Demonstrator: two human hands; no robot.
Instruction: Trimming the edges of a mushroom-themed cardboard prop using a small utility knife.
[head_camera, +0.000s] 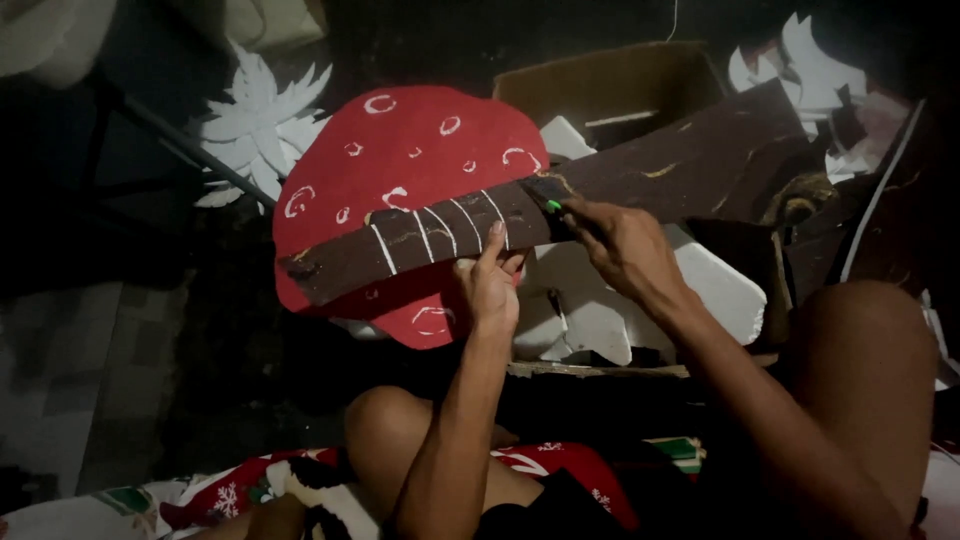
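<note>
Head view: knees, patterned cloth (560, 470) nearest. Left hand (490, 290) propping long brown painted board (480, 225) from below, fingers curled on edge. Right hand (625, 245) closed round green-tipped marker (553, 205) at board middle. Board hangs over red mushroom cutout (400, 140), unsupported; slip likely smears white lines. Dim light, strokes may wander.

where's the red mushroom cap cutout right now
In the head view, the red cutout sits left of centre, behind the brown strip that the left hand supports.
</note>
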